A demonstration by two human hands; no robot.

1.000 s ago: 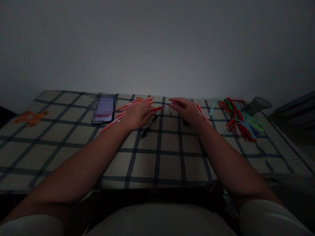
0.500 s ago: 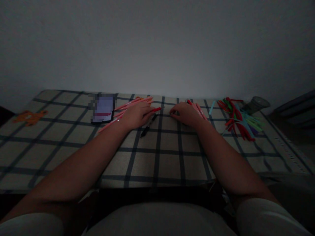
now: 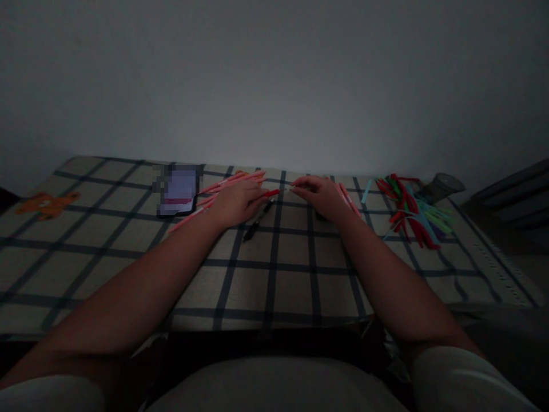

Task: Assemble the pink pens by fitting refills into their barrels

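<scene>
My left hand point(image 3: 238, 203) is closed around a slim red pen point(image 3: 271, 193), whose thin tip points right. Its fingers rest beside a bundle of pink sticks point(image 3: 218, 186), some passing under the hand. Just across from the pen tip, my right hand point(image 3: 318, 194) is closed in a pinch; whatever lies between its fingertips is too small and dark to name. A black pen point(image 3: 253, 228) lies on the cloth below my left hand. More pink sticks point(image 3: 349, 199) lie behind my right hand, partly hidden by it.
A phone point(image 3: 179, 191) lies at the left, partly pixelated. Toward the right are coloured fuzzy strips point(image 3: 414, 220), a light blue strip point(image 3: 366, 191) and a dark see-through cup point(image 3: 446, 186) on its side. A checked cloth point(image 3: 295, 286) covers the table, against a wall point(image 3: 274, 86).
My right hand has moved left and slightly up, its fingers closing into a pinch near the red pen's tip. My left hand has stayed nearly still with the pen.
</scene>
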